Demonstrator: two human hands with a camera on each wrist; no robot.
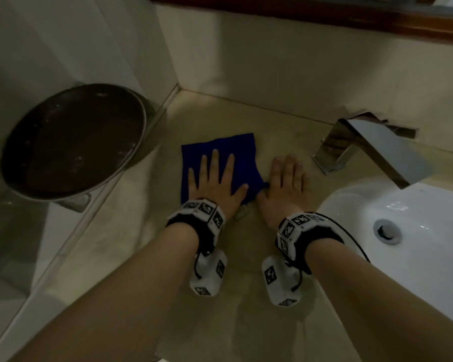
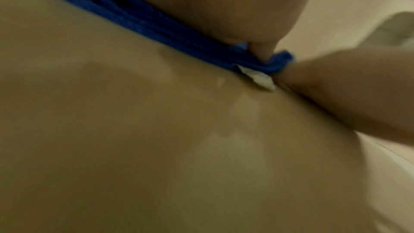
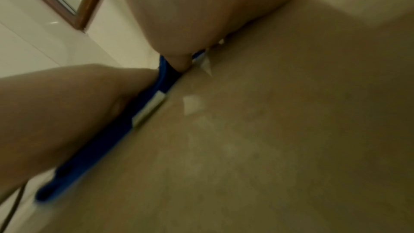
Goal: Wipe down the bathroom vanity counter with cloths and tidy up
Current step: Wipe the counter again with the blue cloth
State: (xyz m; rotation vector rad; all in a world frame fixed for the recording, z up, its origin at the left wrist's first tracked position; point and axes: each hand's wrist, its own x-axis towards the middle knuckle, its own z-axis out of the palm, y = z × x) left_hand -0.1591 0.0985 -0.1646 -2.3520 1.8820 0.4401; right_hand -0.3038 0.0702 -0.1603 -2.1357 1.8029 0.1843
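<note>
Both forearms reach forward over the beige desk [image 1: 220, 121]. The left hand [image 1: 216, 182] lies palm-down, fingers straight and spread, pressing flat on the folded blue cloth [image 1: 236, 150], which sits between the round metal bin [image 1: 71, 142] and the chrome faucet [image 1: 372, 145]. The right hand [image 1: 285, 184] rests flat on the desk just beside the cloth, fingers extended, its thumb touching the cloth's near corner; neither hand grips anything. A white sink [image 1: 351, 205] lies to the right.

The left hand [image 2: 224, 6] lies on a blue cloth [image 2: 156, 27] on the beige counter [image 2: 134, 148]. A small white tag [image 2: 257, 79] sticks out at the cloth's corner, just beside the right hand [image 2: 347, 91].
</note>
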